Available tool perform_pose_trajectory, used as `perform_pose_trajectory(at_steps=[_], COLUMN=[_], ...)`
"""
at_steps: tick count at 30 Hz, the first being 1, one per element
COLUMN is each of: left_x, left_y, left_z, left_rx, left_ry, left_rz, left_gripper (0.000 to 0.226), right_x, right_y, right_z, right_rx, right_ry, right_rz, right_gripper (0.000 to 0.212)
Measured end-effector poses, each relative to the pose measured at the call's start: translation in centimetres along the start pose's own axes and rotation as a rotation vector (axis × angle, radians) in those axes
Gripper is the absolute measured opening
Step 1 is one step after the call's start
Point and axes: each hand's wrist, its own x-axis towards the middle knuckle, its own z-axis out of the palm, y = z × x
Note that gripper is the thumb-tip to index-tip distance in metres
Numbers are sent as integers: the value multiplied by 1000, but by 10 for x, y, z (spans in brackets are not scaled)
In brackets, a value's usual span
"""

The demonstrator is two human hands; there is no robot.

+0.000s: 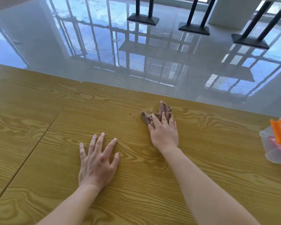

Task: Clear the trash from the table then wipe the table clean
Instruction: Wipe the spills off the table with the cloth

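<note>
My right hand (164,132) presses a crumpled brown cloth (162,109) flat against the wood-grain table (209,143), near the far edge. The fingers lie over the cloth and part of it sticks out beyond the fingertips. My left hand (98,161) rests palm down on the table with fingers spread, holding nothing. Two small dark spots (132,115) mark the tabletop just left of the cloth.
A clear plastic bin (272,153) with an orange clip (278,132) and red wrappers inside stands at the right edge. A seam (39,140) separates this table from a second one on the left. Beyond the far edge lies glossy tiled floor with black table bases (143,18).
</note>
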Motion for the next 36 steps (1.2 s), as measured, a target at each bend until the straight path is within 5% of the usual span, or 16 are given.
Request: perform_pose_trajectory(at_steps=[6, 13, 17, 22, 30, 36], left_x=[-1, 1, 0, 0, 0, 0], left_y=[1, 0, -1, 0, 0, -1], left_z=[0, 1, -1, -2, 0, -1], left_rx=[7, 50, 51, 38, 56, 16], left_ry=[30, -6, -26, -28, -39, -19], left_rz=[-122, -122, -124, -118, -111, -135], left_gripper=[62, 63, 64, 65, 64, 67], right_x=[-86, 18, 12, -60, 59, -2], right_y=[27, -10, -37, 11, -48, -57], right_z=[21, 3, 13, 21, 8, 31], right_rx=[-127, -40, -21, -111, 4, -67], right_ry=[27, 35, 9, 43, 20, -18], right_rz=[-477, -34, -157, -457, -45, -546], right_gripper=[53, 54, 53, 53, 52, 50])
